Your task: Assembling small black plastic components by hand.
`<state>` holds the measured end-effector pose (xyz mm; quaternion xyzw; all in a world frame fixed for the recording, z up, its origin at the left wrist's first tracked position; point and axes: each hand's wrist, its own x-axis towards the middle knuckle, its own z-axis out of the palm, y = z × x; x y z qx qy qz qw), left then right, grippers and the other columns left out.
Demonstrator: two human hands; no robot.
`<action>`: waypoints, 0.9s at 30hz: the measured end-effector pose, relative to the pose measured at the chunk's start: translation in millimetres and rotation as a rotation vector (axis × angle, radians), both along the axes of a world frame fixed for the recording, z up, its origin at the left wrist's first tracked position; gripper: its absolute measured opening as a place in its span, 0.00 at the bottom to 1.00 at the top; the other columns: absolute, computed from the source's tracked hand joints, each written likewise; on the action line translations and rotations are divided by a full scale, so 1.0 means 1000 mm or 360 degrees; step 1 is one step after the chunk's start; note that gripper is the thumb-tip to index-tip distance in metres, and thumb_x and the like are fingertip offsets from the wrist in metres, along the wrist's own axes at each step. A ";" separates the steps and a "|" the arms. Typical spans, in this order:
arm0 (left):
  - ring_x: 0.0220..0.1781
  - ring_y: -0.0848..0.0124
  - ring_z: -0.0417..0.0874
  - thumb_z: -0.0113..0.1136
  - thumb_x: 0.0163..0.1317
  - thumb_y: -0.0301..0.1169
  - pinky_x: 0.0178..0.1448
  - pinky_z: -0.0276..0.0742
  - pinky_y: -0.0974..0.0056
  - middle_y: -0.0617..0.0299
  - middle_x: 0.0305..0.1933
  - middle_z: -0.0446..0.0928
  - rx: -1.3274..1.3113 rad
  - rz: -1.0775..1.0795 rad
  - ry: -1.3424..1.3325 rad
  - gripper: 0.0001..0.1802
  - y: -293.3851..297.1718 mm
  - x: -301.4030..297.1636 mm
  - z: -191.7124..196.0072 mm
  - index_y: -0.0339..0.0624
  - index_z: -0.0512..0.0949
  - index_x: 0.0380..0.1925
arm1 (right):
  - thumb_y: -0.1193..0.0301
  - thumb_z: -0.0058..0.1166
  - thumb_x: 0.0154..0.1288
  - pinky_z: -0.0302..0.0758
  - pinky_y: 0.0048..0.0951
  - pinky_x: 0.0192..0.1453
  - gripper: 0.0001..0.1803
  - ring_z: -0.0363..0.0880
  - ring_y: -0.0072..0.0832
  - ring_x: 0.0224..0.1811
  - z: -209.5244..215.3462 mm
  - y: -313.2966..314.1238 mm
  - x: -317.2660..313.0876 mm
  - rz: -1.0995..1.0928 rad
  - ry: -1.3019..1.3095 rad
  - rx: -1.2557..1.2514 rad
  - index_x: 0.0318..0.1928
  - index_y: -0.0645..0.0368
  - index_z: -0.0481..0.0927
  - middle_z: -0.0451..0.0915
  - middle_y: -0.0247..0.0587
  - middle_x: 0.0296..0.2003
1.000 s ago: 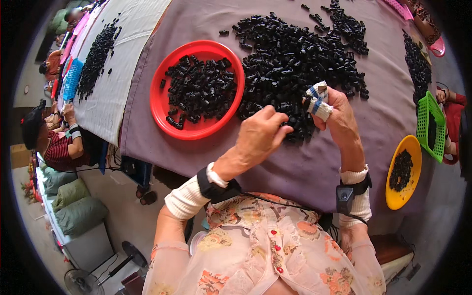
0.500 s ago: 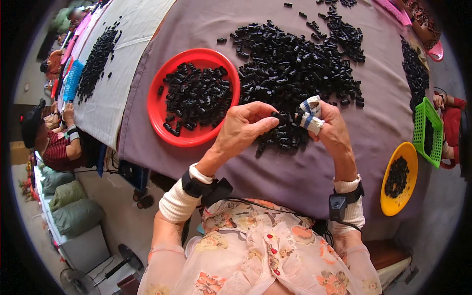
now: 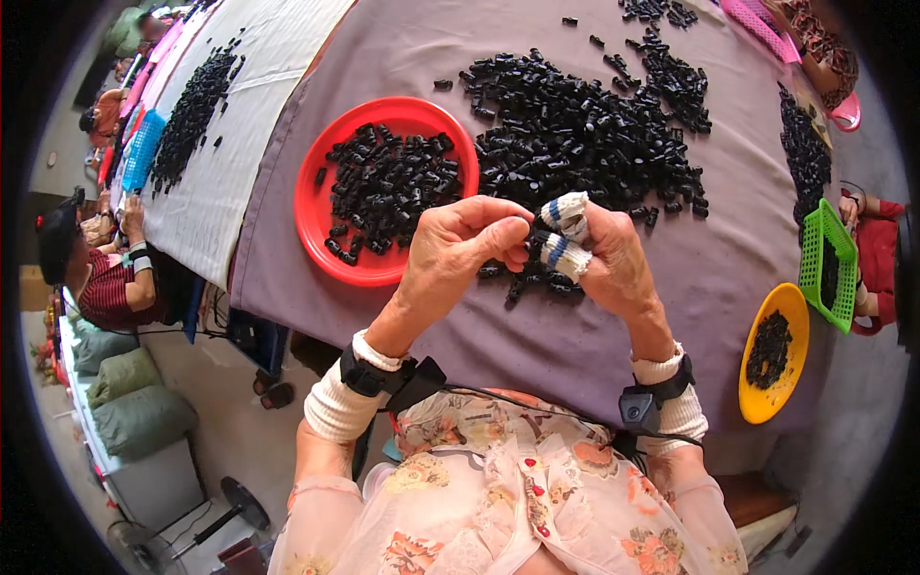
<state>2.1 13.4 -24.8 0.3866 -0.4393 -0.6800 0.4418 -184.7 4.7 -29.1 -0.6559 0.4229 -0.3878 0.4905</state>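
Head view: the left hand (image 3: 450,247) and the right hand (image 3: 621,268) are held close together over the near edge of a pile of small black pieces (image 3: 585,129), heaped on a mauve cloth (image 3: 402,57); the left thumb and forefinger are set in a narrow pinch, their tips turned toward the right hand; the right thumb and a finger are clad in white, blue-striped finger covers (image 3: 567,256), with a narrow gap left between them; something dark is seen between the two sets of fingertips, but whether a piece is gripped, and by which hand, cannot be told; to the left of the pile a round red tray (image 3: 307,216) is placed, with more black pieces held in it, and its near right rim is partly hidden by the left hand; both wrists are covered by cream knitted cuffs (image 3: 335,407) and strapped with black bands (image 3: 364,374); at the right, a yellow plate (image 3: 757,409) with dark bits in it is set near a green basket (image 3: 842,311).
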 end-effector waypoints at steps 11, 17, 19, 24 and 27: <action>0.37 0.68 0.82 0.53 0.59 0.24 0.43 0.80 0.63 0.54 0.37 0.78 0.0155 0.0025 0.0454 0.14 0.001 0.006 0.005 0.31 0.73 0.45 | 0.78 0.58 0.52 0.66 0.15 0.27 0.08 0.66 0.10 0.24 0.011 -0.001 0.009 -0.0107 -0.0287 0.0229 0.34 0.61 0.75 0.73 0.25 0.23; 0.37 0.68 0.81 0.57 0.57 0.24 0.43 0.80 0.63 0.56 0.36 0.78 0.0205 0.0028 0.0339 0.12 0.007 0.014 -0.001 0.34 0.73 0.42 | 0.76 0.58 0.53 0.64 0.15 0.26 0.07 0.64 0.10 0.23 0.010 -0.010 0.019 0.0033 -0.0170 0.0269 0.34 0.61 0.75 0.72 0.24 0.22; 0.37 0.69 0.81 0.57 0.57 0.24 0.43 0.80 0.64 0.56 0.36 0.78 0.0240 -0.0017 0.0379 0.12 0.002 0.004 -0.001 0.34 0.72 0.42 | 0.76 0.58 0.53 0.64 0.15 0.26 0.07 0.64 0.10 0.23 0.018 -0.008 0.013 -0.0014 -0.0163 0.0290 0.34 0.61 0.75 0.72 0.24 0.22; 0.36 0.70 0.80 0.55 0.59 0.24 0.43 0.78 0.64 0.57 0.37 0.77 0.0264 0.0082 0.0380 0.14 0.010 0.019 -0.007 0.34 0.71 0.45 | 0.76 0.58 0.53 0.64 0.15 0.26 0.07 0.64 0.10 0.24 0.004 -0.015 0.024 0.0137 -0.0181 0.0328 0.34 0.60 0.75 0.72 0.23 0.22; 0.36 0.69 0.80 0.50 0.63 0.28 0.45 0.77 0.63 0.56 0.37 0.77 0.0435 0.0142 0.0631 0.17 0.010 0.020 0.002 0.34 0.68 0.51 | 0.77 0.58 0.52 0.65 0.14 0.27 0.08 0.66 0.09 0.25 0.008 -0.013 0.027 -0.0039 -0.0240 0.0295 0.34 0.60 0.75 0.73 0.23 0.23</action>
